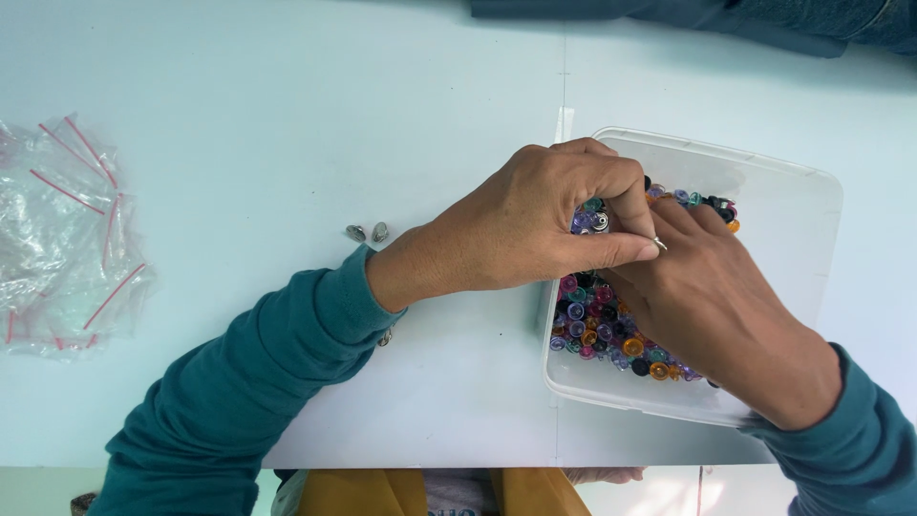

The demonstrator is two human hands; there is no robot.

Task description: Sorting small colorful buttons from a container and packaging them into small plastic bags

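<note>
A clear plastic tray [802, 205] at the right holds a heap of small coloured beads [597, 320] in purple, orange, black and green. My left hand [535, 225] hovers over the tray's left side with fingers curled around several beads. My right hand [712, 296] reaches in from the lower right; its fingertips meet my left thumb and pinch a tiny silver piece [659, 244]. Much of the bead heap is hidden under both hands.
Two small silver metal pieces [368, 232] lie on the pale table left of my left wrist, and another [385, 337] peeks out under my sleeve. A pile of small clear zip bags [62, 244] with red strips sits at the far left. Another person's dark sleeve [707, 14] crosses the top edge.
</note>
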